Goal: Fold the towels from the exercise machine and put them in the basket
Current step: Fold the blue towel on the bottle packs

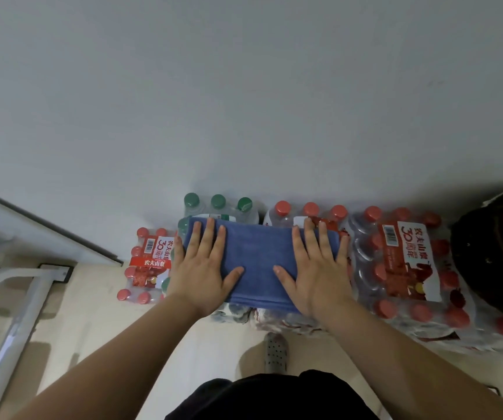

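A blue towel (259, 262), folded into a flat rectangle, lies on top of shrink-wrapped packs of water bottles against the wall. My left hand (204, 265) presses flat on the towel's left part, fingers straight and spread. My right hand (317, 268) presses flat on its right part the same way, fingertips reaching the far edge. A dark basket (486, 256) with something pink inside sits at the far right. The white frame of the exercise machine (17, 322) stands at the lower left.
Red-capped bottle packs (408, 268) stretch to the right of the towel. A smaller red-capped pack (148, 265) sits on the floor to its left. Green-capped bottles (218, 204) stand behind it. My foot in a grey perforated shoe (276, 353) is on the pale floor below.
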